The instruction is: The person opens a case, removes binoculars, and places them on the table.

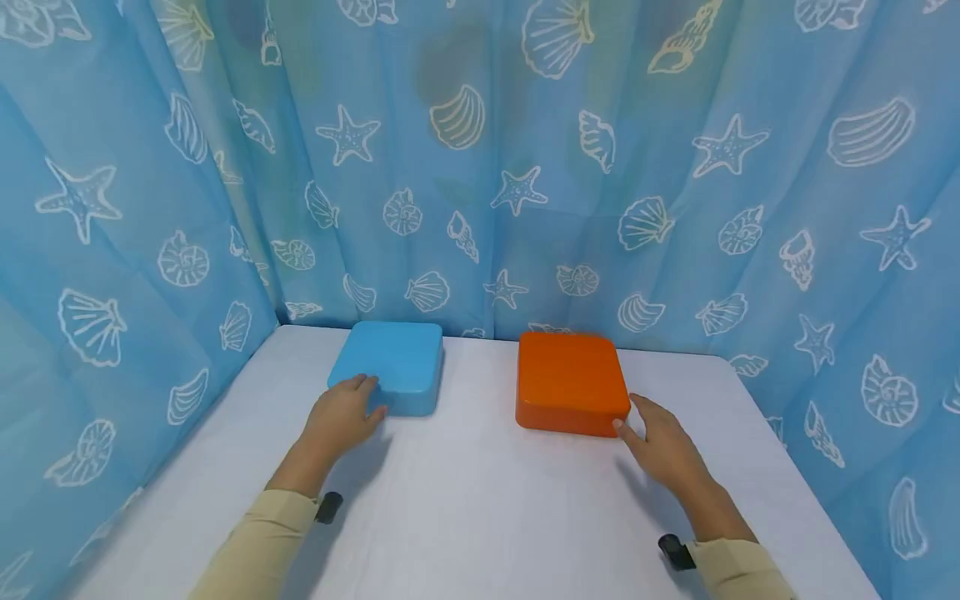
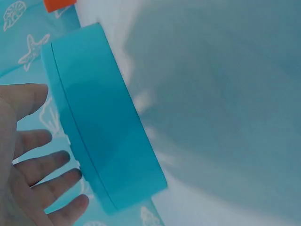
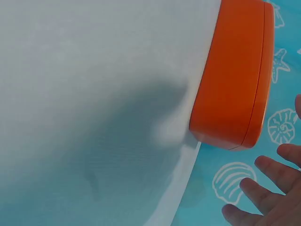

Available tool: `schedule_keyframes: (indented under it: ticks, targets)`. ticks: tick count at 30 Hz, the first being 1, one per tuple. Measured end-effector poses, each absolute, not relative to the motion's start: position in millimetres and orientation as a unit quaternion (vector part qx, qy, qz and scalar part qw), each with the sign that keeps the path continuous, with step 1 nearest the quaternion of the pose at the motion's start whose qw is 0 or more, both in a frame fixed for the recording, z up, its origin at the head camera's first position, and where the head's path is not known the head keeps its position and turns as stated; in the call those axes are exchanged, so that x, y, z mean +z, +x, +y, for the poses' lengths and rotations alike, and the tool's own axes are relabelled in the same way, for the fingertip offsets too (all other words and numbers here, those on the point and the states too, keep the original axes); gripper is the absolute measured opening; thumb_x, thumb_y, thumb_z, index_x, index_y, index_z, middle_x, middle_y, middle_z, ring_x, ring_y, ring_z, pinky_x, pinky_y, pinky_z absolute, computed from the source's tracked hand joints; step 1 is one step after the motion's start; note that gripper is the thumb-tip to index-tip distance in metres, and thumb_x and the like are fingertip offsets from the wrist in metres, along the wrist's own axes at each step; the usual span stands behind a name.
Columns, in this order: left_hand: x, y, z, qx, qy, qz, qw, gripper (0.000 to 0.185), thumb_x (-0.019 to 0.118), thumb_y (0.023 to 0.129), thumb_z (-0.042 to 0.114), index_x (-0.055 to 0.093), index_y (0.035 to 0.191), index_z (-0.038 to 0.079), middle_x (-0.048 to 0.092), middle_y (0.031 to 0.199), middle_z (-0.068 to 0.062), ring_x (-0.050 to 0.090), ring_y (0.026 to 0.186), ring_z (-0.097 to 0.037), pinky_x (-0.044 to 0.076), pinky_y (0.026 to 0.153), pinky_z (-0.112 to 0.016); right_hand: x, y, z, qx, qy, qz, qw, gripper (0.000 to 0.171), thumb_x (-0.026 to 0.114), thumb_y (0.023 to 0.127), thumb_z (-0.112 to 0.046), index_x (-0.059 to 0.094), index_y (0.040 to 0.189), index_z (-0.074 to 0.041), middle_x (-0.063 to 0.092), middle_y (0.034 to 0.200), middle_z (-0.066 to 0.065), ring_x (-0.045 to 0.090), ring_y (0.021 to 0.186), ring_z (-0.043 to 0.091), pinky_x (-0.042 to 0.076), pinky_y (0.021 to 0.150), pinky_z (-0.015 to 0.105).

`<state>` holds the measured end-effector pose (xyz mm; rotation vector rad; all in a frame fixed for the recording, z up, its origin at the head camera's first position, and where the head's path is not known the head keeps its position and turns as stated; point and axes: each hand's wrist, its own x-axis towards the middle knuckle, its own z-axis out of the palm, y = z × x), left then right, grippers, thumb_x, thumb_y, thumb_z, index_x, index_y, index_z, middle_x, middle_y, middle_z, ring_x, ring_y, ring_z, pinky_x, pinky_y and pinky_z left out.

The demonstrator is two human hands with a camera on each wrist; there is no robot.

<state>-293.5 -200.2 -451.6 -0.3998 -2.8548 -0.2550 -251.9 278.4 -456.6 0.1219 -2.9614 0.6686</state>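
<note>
Blue square plastic box and orange square plastic box sit side by side, apart, at the back of the white-covered table. Left hand, fingers spread and loose, touches the blue box's near left corner. Right hand, likewise unclenched, reaches the orange box's near right corner, holding nothing.

The person wore long beige sleeves ending just above both wrists, the left hand and right hand were bare, and a small black device sat at each cuff.
</note>
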Motion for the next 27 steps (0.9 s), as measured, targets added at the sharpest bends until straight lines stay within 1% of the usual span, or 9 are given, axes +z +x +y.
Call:
schedule_keyframes:
  ticks: [5, 8, 10, 12, 16, 19, 22, 27]
  targets:
    - [-450, -324, -167, -0.094, -0.165, -0.976, 0.112, 0.052, 0.065, 0.093, 0.033, 0.056, 0.132, -0.001, 0.059, 0.128, -0.02, 0.055, 0.119, -0.037, 0.045, 0.097, -0.05, -449, -267, 281, 0.271, 0.022, -0.962, 0.04, 0.067, 0.054, 0.099, -0.038, 0.034, 0.147, 0.004, 0.041, 0.144, 0.029, 0.039, 0.129, 0.048, 0.035, 0.1, 0.063]
    - [-443, -349, -139, -0.108, -0.183, -0.971, 0.105, 0.048, 0.063, 0.095, 0.032, 0.058, 0.131, 0.002, 0.061, 0.127, -0.017, 0.056, 0.118, -0.033, 0.046, 0.096, -0.047, -439, -284, 283, 0.321, 0.013, -0.946, 0.047, 0.062, 0.052, 0.1, -0.037, 0.038, 0.145, 0.003, 0.048, 0.138, 0.026, 0.045, 0.124, 0.045, 0.041, 0.097, 0.059]
    - [-440, -361, -124, -0.114, -0.192, -0.97, 0.096, 0.046, 0.061, 0.096, 0.034, 0.059, 0.131, 0.004, 0.061, 0.127, -0.014, 0.056, 0.118, -0.03, 0.047, 0.096, -0.045, -435, -295, 284, 0.365, 0.0, -0.93, 0.044, 0.06, 0.05, 0.101, -0.036, 0.039, 0.145, 0.002, 0.05, 0.135, 0.025, 0.048, 0.12, 0.043, 0.043, 0.097, 0.056]
    - [-440, -370, -111, -0.116, -0.206, -0.968, 0.084, 0.045, 0.059, 0.096, 0.034, 0.059, 0.131, 0.005, 0.062, 0.126, -0.012, 0.057, 0.117, -0.028, 0.047, 0.096, -0.043, -434, -305, 285, 0.423, -0.016, -0.906, 0.031, 0.058, 0.048, 0.102, -0.035, 0.037, 0.145, 0.003, 0.048, 0.136, 0.025, 0.047, 0.121, 0.041, 0.043, 0.099, 0.053]
    - [-444, -379, -92, -0.123, -0.233, -0.963, 0.055, 0.046, 0.057, 0.097, 0.035, 0.059, 0.132, 0.005, 0.063, 0.126, -0.01, 0.059, 0.116, -0.025, 0.047, 0.096, -0.041, -439, -319, 286, 0.526, -0.054, -0.849, -0.013, 0.059, 0.046, 0.103, -0.031, 0.031, 0.148, 0.005, 0.038, 0.144, 0.027, 0.044, 0.126, 0.041, 0.04, 0.103, 0.048]
    - [-447, -381, -81, -0.161, -0.233, -0.959, 0.025, 0.047, 0.058, 0.097, 0.034, 0.058, 0.133, 0.005, 0.063, 0.126, -0.011, 0.061, 0.113, -0.025, 0.048, 0.095, -0.042, -444, -326, 285, 0.572, -0.077, -0.816, -0.034, 0.061, 0.046, 0.103, -0.032, 0.028, 0.148, 0.006, 0.034, 0.147, 0.027, 0.04, 0.129, 0.041, 0.038, 0.105, 0.047]
    - [-449, -383, -70, -0.21, -0.219, -0.953, -0.018, 0.049, 0.058, 0.097, 0.035, 0.054, 0.136, 0.006, 0.063, 0.126, -0.012, 0.062, 0.108, -0.024, 0.049, 0.093, -0.041, -449, -333, 284, 0.595, -0.099, -0.796, -0.055, 0.061, 0.046, 0.103, -0.031, 0.027, 0.148, 0.006, 0.033, 0.148, 0.027, 0.038, 0.131, 0.041, 0.037, 0.106, 0.047]
    - [-448, -386, -49, -0.339, -0.168, -0.92, -0.1, 0.061, 0.057, 0.097, 0.039, 0.043, 0.144, 0.004, 0.059, 0.13, -0.014, 0.058, 0.112, -0.027, 0.048, 0.095, -0.042, -452, -347, 285, 0.588, -0.126, -0.794, -0.088, 0.063, 0.045, 0.103, -0.033, 0.025, 0.147, 0.007, 0.034, 0.146, 0.027, 0.037, 0.131, 0.041, 0.035, 0.107, 0.049]
